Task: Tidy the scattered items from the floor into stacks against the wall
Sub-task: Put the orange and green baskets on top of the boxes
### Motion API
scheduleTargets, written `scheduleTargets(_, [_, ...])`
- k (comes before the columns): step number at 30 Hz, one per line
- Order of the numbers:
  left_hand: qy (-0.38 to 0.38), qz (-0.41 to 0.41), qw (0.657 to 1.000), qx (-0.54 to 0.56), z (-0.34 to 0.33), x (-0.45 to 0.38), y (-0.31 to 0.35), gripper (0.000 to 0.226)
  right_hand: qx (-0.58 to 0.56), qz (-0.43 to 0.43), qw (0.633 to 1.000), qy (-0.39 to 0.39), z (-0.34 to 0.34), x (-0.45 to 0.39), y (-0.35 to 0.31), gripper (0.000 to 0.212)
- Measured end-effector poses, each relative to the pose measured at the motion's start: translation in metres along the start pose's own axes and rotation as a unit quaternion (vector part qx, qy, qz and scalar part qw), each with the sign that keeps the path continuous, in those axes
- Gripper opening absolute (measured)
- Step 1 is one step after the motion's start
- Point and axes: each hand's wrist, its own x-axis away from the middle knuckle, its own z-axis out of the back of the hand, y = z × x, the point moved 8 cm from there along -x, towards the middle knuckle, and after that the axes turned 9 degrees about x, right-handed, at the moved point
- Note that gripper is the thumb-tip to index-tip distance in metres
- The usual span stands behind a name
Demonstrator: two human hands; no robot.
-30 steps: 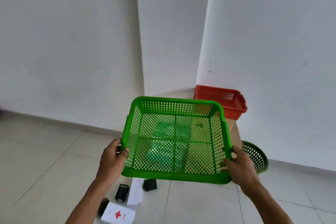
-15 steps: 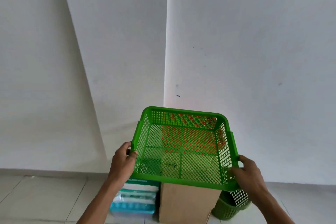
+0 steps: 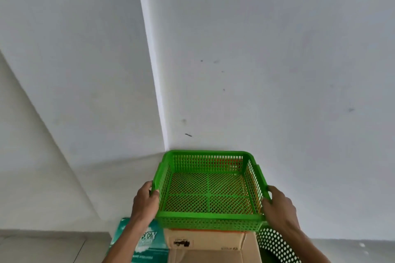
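Observation:
A bright green mesh basket (image 3: 210,221) is held level in front of the white wall, empty inside. My left hand (image 3: 145,203) grips its left rim and my right hand (image 3: 280,207) grips its right rim. Through the mesh an orange basket (image 3: 213,230) shows directly beneath it, resting on a cardboard box (image 3: 209,245). Whether the green basket touches the orange one I cannot tell.
A teal and white pack (image 3: 145,245) stands left of the box against the wall. A dark green round perforated basket (image 3: 275,245) sits at the box's right. The wall corner edge (image 3: 159,102) runs down just behind the stack. Grey floor tiles (image 3: 42,245) lie at lower left.
I have stepped closer to the wall. The green basket has levelled out and come down over the orange basket on the box. Both hands keep their grip.

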Motion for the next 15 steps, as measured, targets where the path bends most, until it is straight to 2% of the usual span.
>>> scheduleTargets(5, [0.01, 0.03, 0.999, -0.026, -0.026, -0.031, -0.008, 0.02, -0.008, 0.016, 1.0, -0.017, -0.017, -0.043, 0.002, 0.03])
scheduleTargets(9, [0.027, 0.059, 0.997, -0.05, -0.035, -0.044, -0.032, 0.023, 0.0, 0.019, 1.0, -0.015, -0.04, -0.051, 0.005, 0.007])
scheduleTargets(11, [0.037, 0.061, 0.994, -0.087, -0.036, -0.048, -0.049, 0.032, 0.023, 0.015, 0.999, -0.027, -0.057, -0.052, 0.013, 0.018])
scheduleTargets(13, [0.033, 0.04, 0.989, -0.136, -0.038, -0.044, -0.056, 0.047, 0.057, 0.011, 0.997, -0.056, -0.076, -0.052, 0.022, 0.048])
scheduleTargets(15, [0.015, 0.03, 0.992, -0.12, -0.044, -0.04, -0.06, 0.057, 0.052, 0.021, 0.995, -0.08, -0.088, -0.052, 0.026, 0.067])
